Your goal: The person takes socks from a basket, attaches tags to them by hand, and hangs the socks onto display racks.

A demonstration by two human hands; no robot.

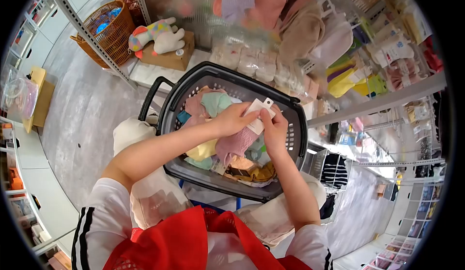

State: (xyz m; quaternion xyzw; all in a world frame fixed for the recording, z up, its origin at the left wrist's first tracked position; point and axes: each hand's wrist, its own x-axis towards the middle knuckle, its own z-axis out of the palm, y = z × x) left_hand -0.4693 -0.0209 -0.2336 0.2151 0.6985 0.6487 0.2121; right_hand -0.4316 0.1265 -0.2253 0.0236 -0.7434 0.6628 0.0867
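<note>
Presently, head view, left hand (233, 121): fingers closed together on the left side of the white card (260, 106), thumb side uppermost.
Right hand (275, 130): pinched on the card's right side, thumb laid over its face; the two hands are nearly touching.
Card: held above the basket (303, 124), tilted, its punched hole at the top end past the fingers.
Pink knit (237, 144): just below the card and the left hand, over the heap; fingers and card cover the place where it would meet the card.
Hard to read: any print on the card; several pieces low in the heap, overlapped by others; the left forearm crosses part of the heap.
Cut off: both sleeves and the red cloth (164, 241) at the lower edge; the round black border trims the shelves at each side.
Blurred: some of the goods hanging at the top.
Basket: dark grey, between the person's knees, holding a green cloth (215, 103), a yellow cloth (202, 150) and a mustard cloth (264, 173) among other soft pieces.
Wicker basket (107, 40): upper left, with blue wrapped things (115, 13) inside.
Wire bin (339, 191): right, with a striped cloth (334, 170).
</note>
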